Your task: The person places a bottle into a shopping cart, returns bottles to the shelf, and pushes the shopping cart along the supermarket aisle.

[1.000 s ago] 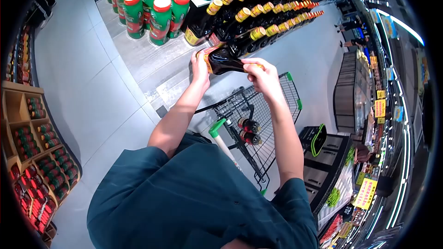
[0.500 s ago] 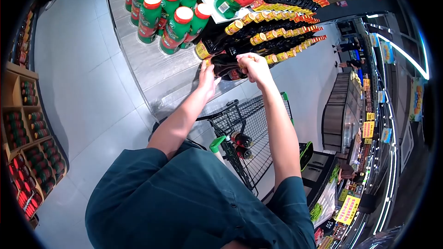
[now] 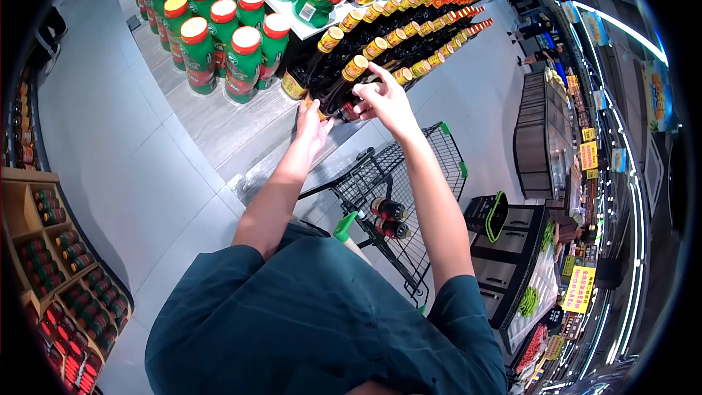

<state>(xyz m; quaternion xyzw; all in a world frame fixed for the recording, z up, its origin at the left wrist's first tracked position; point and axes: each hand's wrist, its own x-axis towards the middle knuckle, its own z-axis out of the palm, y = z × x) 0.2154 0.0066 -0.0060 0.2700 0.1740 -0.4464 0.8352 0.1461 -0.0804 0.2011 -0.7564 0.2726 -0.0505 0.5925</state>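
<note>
Dark bottle (image 3: 337,93), prob set-down step: left hand (image 3: 315,129) at its 7 o'clock, grip unclear; right hand (image 3: 385,107) loose, 4 o'clock; next needs steady letting-go.

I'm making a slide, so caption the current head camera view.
Left hand and right hand at dark, yellow-capped bottles, with two bottles lying in the shopping cart.
</note>
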